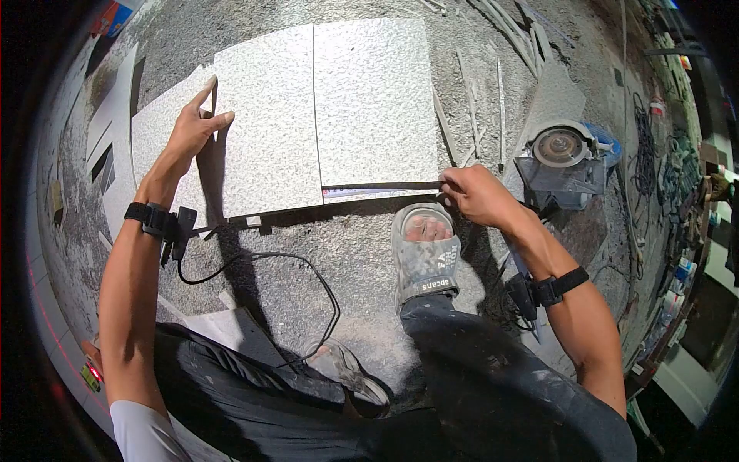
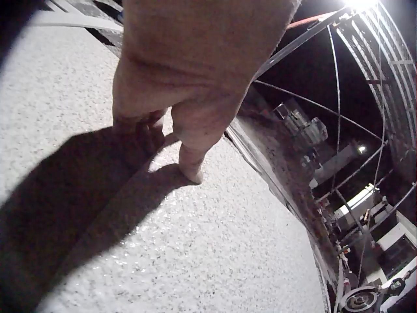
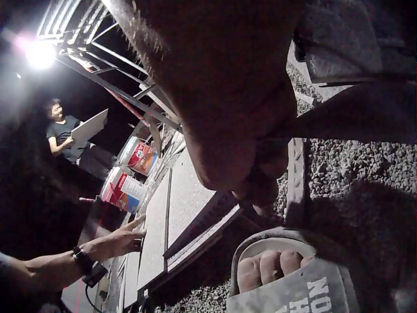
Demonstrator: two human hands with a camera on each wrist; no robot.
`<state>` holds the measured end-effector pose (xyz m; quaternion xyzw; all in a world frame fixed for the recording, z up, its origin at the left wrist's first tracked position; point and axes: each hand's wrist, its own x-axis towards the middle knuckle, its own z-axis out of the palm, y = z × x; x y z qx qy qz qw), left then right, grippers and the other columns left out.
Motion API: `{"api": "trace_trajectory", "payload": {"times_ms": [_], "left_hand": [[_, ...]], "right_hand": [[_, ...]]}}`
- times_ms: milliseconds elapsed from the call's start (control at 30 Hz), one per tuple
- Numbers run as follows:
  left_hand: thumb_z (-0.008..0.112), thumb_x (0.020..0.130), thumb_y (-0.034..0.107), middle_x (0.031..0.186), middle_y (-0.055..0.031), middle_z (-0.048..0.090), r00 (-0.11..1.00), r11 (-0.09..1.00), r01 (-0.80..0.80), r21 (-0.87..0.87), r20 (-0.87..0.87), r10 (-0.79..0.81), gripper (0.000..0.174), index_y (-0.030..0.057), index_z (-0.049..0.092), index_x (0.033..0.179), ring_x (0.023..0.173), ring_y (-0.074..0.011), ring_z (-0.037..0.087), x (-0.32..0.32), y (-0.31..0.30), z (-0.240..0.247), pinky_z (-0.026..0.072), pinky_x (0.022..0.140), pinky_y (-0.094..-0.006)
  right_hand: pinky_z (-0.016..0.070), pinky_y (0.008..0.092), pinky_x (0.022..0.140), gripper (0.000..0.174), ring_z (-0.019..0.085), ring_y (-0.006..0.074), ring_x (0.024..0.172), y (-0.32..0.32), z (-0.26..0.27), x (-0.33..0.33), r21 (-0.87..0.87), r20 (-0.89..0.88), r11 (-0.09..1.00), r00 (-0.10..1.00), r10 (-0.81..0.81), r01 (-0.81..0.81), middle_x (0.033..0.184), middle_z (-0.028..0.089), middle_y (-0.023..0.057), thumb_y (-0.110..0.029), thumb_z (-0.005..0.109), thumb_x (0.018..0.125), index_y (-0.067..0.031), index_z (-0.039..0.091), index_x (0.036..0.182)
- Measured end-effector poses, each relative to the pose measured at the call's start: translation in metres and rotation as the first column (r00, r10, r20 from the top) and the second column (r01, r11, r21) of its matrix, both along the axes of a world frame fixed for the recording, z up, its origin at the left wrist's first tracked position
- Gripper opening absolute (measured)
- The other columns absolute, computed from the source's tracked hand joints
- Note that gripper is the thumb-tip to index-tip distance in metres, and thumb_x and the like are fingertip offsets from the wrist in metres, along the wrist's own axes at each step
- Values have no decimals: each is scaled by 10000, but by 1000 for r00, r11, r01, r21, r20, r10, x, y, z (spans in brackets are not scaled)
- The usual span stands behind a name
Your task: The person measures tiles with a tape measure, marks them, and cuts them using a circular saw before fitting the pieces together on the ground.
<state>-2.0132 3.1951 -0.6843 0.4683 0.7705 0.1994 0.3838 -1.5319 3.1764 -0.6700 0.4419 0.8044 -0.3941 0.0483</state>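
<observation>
Two speckled pale panels lie side by side, the left panel [image 1: 265, 123] and the right panel [image 1: 373, 100]. My left hand [image 1: 192, 127] is over the left panel's far-left part, thumb and index finger spread; in the left wrist view the hand [image 2: 182, 98] touches the pale surface [image 2: 215, 241] with a fingertip. At the right panel's near corner, my right hand [image 1: 477, 194] pinches the end of a thin dark strip [image 1: 385, 185] that runs along the near edge. The right wrist view shows that hand [image 3: 241, 143] with curled fingers, its fingertips partly in shadow.
A circular saw [image 1: 560, 150] stands on the rough ground at the right, near narrow offcuts [image 1: 500, 115]. A sandalled foot [image 1: 427, 246] is just below the right panel. A black cable [image 1: 308, 266] crosses the ground. Buckets [image 3: 124, 189] and a person holding a board [image 3: 90, 127] are farther off.
</observation>
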Motion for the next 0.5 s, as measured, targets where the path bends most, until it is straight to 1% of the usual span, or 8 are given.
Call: {"api": "trace_trajectory", "payload": {"times_ms": [67, 167, 300, 367, 500], "left_hand": [[800, 848, 273, 993, -227, 706, 999, 999, 3, -51, -31, -5, 860, 214, 345, 1575, 881, -284, 703, 3, 0, 5, 546, 790, -448], [800, 851, 272, 980, -219, 706, 999, 998, 12, -56, -43, -14, 859, 216, 343, 1577, 866, -271, 697, 3, 1, 5, 540, 781, -436], [799, 854, 273, 976, -211, 704, 1000, 999, 10, -46, -22, -11, 857, 221, 343, 1577, 855, -264, 691, 1, 0, 2, 535, 774, -430], [800, 852, 278, 970, -203, 699, 1000, 1000, -2, -11, -10, 2, 858, 223, 344, 1577, 845, -255, 684, 0, 0, -1, 534, 765, -426], [800, 852, 282, 958, -196, 693, 999, 1000, -8, -17, -41, 7, 859, 222, 344, 1577, 832, -250, 675, 0, 0, -2, 533, 759, -423]], "right_hand": [[460, 436, 600, 113, 593, 401, 646, 0, 0, 0, -2, 7, 1000, 1000, -1, 1, 724, 617, 222, -97, 611, 932, 12, 619, 903], [462, 431, 598, 108, 598, 389, 639, 0, -1, 0, -16, 16, 1000, 1000, -5, 5, 728, 623, 219, -92, 607, 934, 11, 622, 907], [468, 426, 597, 108, 608, 378, 638, 0, -2, 1, -18, 6, 1000, 1000, -13, 13, 729, 633, 211, -89, 602, 938, 11, 623, 904], [471, 427, 598, 110, 612, 379, 641, 0, -2, 1, -19, -2, 1000, 1000, -17, 17, 729, 636, 209, -90, 602, 940, 12, 621, 901], [476, 430, 603, 113, 627, 376, 652, 0, -1, 1, 2, 19, 1000, 1000, 4, -4, 728, 641, 205, -90, 598, 942, 12, 613, 895]]}}
